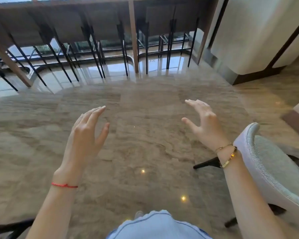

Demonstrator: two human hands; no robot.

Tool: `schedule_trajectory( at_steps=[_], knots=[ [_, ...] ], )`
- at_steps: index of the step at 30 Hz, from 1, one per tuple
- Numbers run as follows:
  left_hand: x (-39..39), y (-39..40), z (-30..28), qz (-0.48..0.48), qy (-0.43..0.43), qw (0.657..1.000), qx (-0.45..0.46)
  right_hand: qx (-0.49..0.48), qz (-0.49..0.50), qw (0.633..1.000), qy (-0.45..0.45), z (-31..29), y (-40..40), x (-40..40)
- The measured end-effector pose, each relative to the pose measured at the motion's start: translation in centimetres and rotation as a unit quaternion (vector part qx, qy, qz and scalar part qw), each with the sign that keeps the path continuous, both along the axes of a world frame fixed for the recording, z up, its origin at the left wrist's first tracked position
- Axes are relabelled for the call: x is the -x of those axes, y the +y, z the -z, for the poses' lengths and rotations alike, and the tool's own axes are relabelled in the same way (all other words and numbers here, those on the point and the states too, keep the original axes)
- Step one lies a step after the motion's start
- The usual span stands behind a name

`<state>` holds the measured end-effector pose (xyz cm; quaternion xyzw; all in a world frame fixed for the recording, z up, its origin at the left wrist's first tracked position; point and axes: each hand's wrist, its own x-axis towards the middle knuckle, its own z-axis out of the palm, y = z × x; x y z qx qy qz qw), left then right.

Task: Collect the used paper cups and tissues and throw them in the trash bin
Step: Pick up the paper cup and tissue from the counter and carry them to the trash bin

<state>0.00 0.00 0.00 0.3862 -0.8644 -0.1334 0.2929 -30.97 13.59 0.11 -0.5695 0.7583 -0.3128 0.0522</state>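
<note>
Head view shows your left hand (86, 130) and right hand (201, 121) spread and empty above the floor (145, 144); no cups, tissues or bin visible. Expect light, crushable cups: hold their sides gently.

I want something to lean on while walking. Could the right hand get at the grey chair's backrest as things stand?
Probably yes: the right hand is open and holds nothing, and the grey chair stands just beside that wrist with nothing between them.
</note>
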Motion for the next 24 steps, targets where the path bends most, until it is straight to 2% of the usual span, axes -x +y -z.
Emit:
schedule_trajectory(
  at_steps=[7,13,19,24],
  knots=[
    [2.0,0.1,1.2,-0.014,0.006,1.000,-0.019,-0.003,0.017,1.000,-0.013,1.0,0.2,2.1],
    [4.7,-2.4,1.9,-0.024,0.016,0.999,-0.033,-0.016,0.020,0.999,-0.022,1.8,-2.7,4.9],
    [9.3,-8.9,3.8,-0.022,0.003,0.998,-0.052,-0.031,0.022,0.999,-0.021,4.0,-9.1,9.2],
    [15.2,-17.6,4.5,-0.010,0.002,0.998,-0.057,-0.026,0.029,0.999,-0.025,5.0,-17.4,14.3]
  ],
)
